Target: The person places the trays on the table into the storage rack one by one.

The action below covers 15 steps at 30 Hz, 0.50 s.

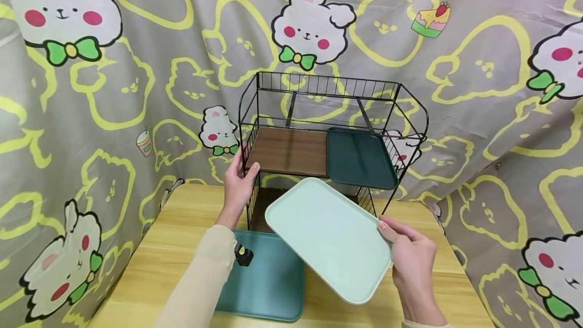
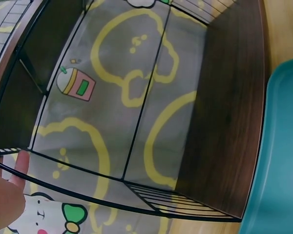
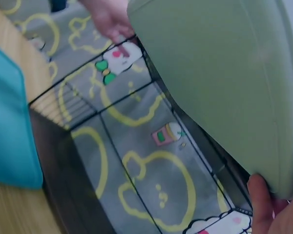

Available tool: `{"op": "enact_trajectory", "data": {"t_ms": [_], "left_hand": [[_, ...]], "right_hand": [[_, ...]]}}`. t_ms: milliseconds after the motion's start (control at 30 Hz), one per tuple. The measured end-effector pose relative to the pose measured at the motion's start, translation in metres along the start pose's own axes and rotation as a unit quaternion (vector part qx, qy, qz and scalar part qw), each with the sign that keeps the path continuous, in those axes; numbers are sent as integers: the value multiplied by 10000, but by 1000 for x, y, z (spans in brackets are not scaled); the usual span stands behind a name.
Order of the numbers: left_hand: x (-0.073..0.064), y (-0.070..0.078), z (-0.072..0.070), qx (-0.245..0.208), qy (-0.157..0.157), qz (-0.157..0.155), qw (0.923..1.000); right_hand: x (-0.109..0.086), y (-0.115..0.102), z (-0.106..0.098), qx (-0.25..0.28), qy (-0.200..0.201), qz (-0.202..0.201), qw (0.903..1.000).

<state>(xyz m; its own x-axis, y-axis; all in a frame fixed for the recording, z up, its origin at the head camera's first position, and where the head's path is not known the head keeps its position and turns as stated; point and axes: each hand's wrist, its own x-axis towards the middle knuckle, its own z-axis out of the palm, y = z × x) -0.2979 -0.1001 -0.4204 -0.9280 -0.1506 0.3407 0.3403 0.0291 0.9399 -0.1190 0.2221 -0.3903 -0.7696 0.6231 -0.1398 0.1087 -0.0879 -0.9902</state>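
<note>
While our right fingers (image 1: 402, 226) pinch the mint tray (image 1: 330, 239) by its edge, it tilts left of them | long axis: far end up-left, toward the rack (image 1: 291, 151) | our left fingers (image 1: 236, 163) grip the rack's side, above the teal tray (image 1: 273, 287)

A mint tray (image 1: 330, 239) partly hides the lower shelf (image 1: 259, 216); the left sleeve (image 1: 202, 275) is cropped.

The left hand (image 1: 239, 187) grips a rack (image 1: 291, 152). The right hand (image 1: 413, 255) holds a pale tray (image 1: 330, 239). A teal tray (image 1: 268, 290) lies on the surface (image 1: 170, 242).
</note>
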Motion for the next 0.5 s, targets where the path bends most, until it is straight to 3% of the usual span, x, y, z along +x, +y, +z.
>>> {"op": "enact_trajectory", "data": {"t_ms": [333, 500], "left_hand": [[2, -3, -3, -89, -72, 59, 9999], [2, -2, -2, -111, -28, 15, 9999]], "right_hand": [[-22, -9, 26, 850, 302, -168, 9958], [-25, -10, 33, 870, 565, -370, 9939]]}}
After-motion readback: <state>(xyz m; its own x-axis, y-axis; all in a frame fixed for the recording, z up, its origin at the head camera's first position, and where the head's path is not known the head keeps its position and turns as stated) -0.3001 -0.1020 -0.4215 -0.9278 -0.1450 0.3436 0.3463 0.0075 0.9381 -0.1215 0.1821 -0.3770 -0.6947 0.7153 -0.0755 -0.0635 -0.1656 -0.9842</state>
